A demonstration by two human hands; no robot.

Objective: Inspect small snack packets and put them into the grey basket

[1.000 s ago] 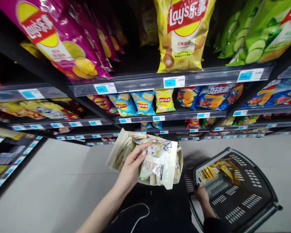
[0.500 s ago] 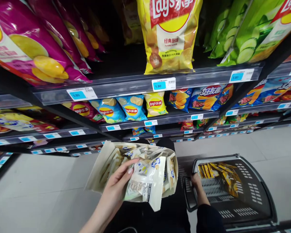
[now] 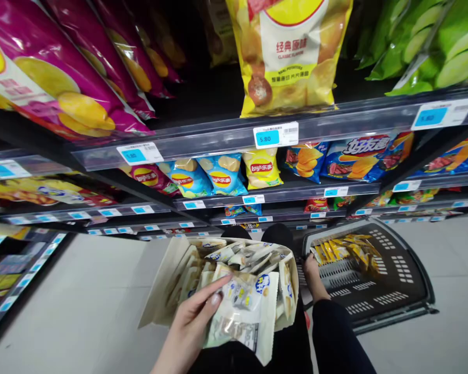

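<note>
Here, the person's left hand [image 3: 198,317] pinches a clear-and-white snack packet [image 3: 239,319] between thumb and fingers, closed on its left edge, in front of an open cream carton [image 3: 154,304] filled with similar packets. The right hand [image 3: 312,271] has its fingers curled around the left rim of a black shopping basket [image 3: 411,296], where yellow packets [image 3: 333,250] lie. Beyond, a yellow Classic Flavor chip bag [image 3: 290,78] stands on a shelf, above smaller Lay's bags [image 3: 223,174].

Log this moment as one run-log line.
left hand: holding white packet | beside: open carton of packets | right hand: gripping basket | in basket: yellow packets | ahead: chip bags
</note>
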